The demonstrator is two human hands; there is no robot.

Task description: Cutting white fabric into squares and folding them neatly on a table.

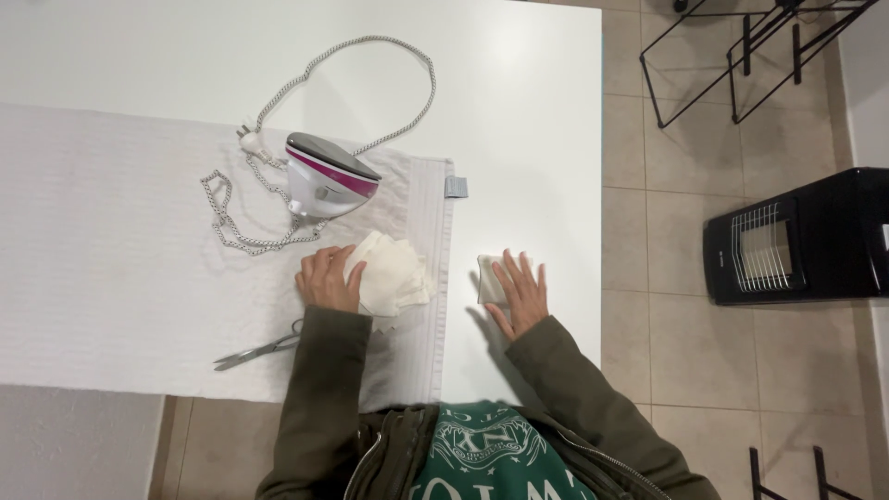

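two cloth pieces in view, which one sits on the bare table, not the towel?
The small folded cloth under the right hand. The bigger cloth pile by the left hand lies on the white towel.

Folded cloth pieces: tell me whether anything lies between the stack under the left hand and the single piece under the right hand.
Nothing visible stands between them. The left hand rests on the stack of folded cloth pieces on the white ironing towel; the right hand presses the single folded piece on bare table. Only the towel's hemmed edge lies between.

cream cloth pile [396, 275] on towel, folded cloth square [489, 278] on table
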